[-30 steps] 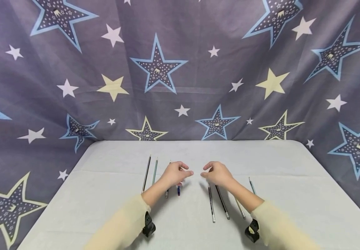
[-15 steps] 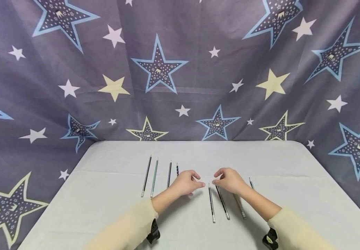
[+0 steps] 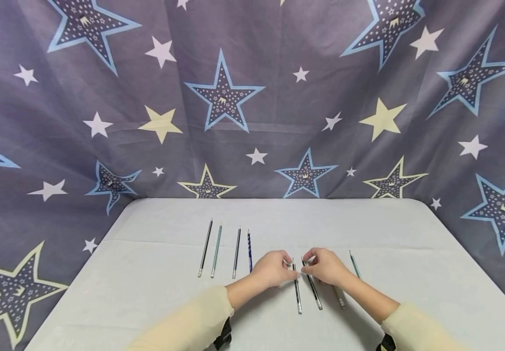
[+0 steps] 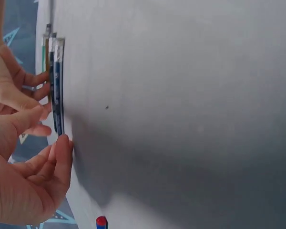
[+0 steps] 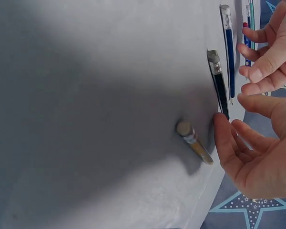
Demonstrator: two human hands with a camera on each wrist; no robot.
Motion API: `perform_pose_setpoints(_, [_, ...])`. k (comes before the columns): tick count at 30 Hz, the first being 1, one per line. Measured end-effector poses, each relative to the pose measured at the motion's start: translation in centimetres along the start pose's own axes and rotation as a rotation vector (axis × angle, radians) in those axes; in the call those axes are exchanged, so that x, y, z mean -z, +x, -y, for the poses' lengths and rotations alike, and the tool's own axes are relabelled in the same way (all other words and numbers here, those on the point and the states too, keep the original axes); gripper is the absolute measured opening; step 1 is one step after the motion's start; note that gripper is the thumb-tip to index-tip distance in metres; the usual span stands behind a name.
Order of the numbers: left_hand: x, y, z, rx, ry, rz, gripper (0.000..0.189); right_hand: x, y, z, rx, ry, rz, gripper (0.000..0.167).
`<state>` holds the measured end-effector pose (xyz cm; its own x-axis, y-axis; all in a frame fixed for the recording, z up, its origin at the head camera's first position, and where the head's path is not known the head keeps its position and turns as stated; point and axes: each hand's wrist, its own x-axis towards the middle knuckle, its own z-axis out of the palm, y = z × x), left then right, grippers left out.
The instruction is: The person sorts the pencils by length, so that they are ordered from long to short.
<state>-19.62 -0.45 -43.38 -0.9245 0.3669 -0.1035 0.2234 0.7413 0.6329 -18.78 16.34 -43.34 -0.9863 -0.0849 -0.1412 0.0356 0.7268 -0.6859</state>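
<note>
In the head view my left hand [image 3: 274,269] is beside the upper part of a dark, silver-ended pencil [image 3: 298,294], thumb and fingers apart around it. The left wrist view shows a fingertip at the low end of that blue-looking pencil [image 4: 57,86]. My right hand [image 3: 327,265] is at the upper end of a black pencil [image 3: 314,291]; in the right wrist view one fingertip meets this black pencil [image 5: 219,86] while the thumb stays off it. Neither hand visibly pinches anything. Partly under the right hand lies a tan pencil [image 3: 338,296].
Left of the hands lie a black pencil [image 3: 205,247], a teal pencil [image 3: 217,249], a dark blue pencil [image 3: 237,252] and a blue patterned pencil [image 3: 250,251], whose red end shows in the left wrist view. Another teal pencil [image 3: 355,265] lies right. A star-patterned curtain [image 3: 252,180] hangs behind the white table [image 3: 160,297].
Both hands have moved toward the front and right, lowering to the two middle pencils. The left hand has uncovered the blue pencils at left. The pencils stay where they were.
</note>
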Motion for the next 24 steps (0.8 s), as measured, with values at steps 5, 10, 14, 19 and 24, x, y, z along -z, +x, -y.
perform_pose_setpoints(5, [-0.9, -0.1, -0.1, -0.033, 0.110, -0.031, 0.041, -0.2, -0.2, -0.1, -0.004, 0.000, -0.004, 0.028])
perform_pose_setpoints(10, [-1.8, 0.0, 0.0, -0.067, 0.206, -0.086, 0.043, -0.4, -0.3, -0.2, -0.001, -0.012, -0.004, 0.029])
perform_pose_setpoints(14, [-2.0, 0.0, -0.1, -0.071, 0.228, -0.105, 0.041, -0.6, -0.3, -0.3, -0.001, -0.016, -0.010, 0.032])
perform_pose_setpoints(19, [-1.9, 0.0, -0.3, -0.055, 0.171, -0.093, 0.033, -0.8, -0.5, -0.4, 0.013, -0.009, -0.016, 0.037])
perform_pose_setpoints(24, [-1.6, 0.2, -0.3, -0.027, 0.066, -0.066, 0.030, -0.9, -0.6, -0.5, 0.041, -0.016, -0.033, 0.037])
